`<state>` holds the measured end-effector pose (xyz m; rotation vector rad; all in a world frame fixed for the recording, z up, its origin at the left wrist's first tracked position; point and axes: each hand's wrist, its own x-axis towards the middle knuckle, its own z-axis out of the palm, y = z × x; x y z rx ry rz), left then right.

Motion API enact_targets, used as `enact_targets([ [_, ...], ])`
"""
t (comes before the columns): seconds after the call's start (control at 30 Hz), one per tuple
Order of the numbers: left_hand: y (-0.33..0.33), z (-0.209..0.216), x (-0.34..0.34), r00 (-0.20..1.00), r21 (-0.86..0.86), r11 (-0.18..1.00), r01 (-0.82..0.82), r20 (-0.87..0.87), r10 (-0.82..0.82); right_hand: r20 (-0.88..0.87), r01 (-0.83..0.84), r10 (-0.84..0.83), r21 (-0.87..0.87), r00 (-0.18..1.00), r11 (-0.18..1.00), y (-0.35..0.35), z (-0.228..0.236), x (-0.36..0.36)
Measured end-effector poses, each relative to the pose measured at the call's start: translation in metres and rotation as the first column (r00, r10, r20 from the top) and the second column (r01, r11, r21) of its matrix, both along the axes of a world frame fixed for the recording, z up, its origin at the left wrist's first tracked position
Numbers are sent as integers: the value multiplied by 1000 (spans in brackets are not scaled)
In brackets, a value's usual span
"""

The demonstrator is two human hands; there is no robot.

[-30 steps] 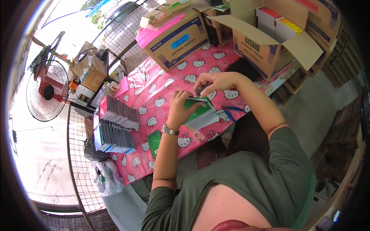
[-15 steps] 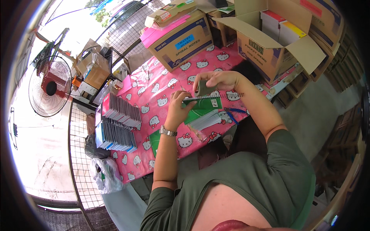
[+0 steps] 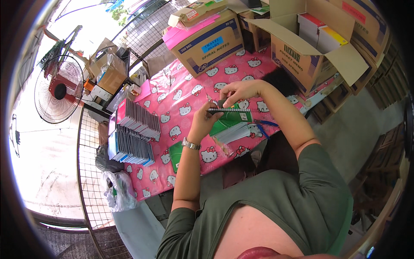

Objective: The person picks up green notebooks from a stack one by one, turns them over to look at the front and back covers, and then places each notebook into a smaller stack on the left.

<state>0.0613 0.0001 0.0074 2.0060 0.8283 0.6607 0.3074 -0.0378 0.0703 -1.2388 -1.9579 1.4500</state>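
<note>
My left hand (image 3: 204,123) grips a green spiral notebook (image 3: 235,117) by its left end, thumb near the bound edge. A thin dark wire coil (image 3: 254,110) runs along that edge, its loose tail sticking out past the right end. My right hand (image 3: 241,92) is bent over the left part of the coil, fingers pinched on a small dark piece (image 3: 222,103) whose kind I cannot make out. Under the held notebook lie another green cover (image 3: 220,128) and a fanned stack of white-edged pads (image 3: 236,134). Blue-handled pliers (image 3: 264,128) rest to their right.
Stacks of spiral notebooks with pink (image 3: 137,120) and blue (image 3: 129,146) covers stand at the left. A green notebook (image 3: 175,153) lies by my left forearm. Cartons (image 3: 209,45) line the far side, including an open one (image 3: 297,62). A fan (image 3: 59,90) stands farther left.
My right hand has moved left and down along the bound edge, close to my left fingers. Less of the loose coil sticks out at the right. The view has shifted slightly.
</note>
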Motion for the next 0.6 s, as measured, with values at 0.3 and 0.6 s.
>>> enact_targets([
  [0.3,-5,3,0,989,4,989,-147,-25,147,-266,392,-402,-94,876,915,-13,-77,34],
  [0.6,-15,-14,2,900,-224,947,-231,321,296,331,504,-940,799,84,327,-128,-238,61],
])
